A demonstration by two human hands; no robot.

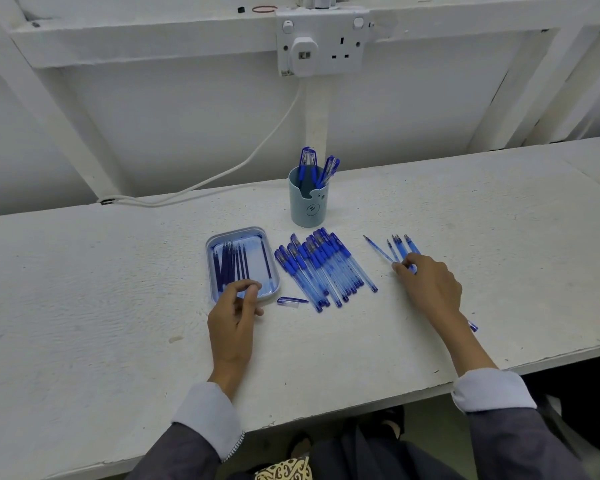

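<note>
Right of centre, right hand [426,285] pinches near ends of uncapped pen barrels [400,250]; left hand [234,308] curls over refill tray [236,232], hold indeterminate.

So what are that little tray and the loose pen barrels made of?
The tray: likely plastic, pale blue, glossy; reflections show on its floor, though enamelled metal is possible. The pen barrels: clear blue-tinted plastic; they look see-through.

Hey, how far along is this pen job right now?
Looks done: a few blue capped pens stand in the pale blue plastic cup. In hand: the left hand curls over dark refills in the blue tray; the right hand pinches the uncapped blue pens. Left, probably: the heap of capped pens mid-table and one loose cap.
</note>
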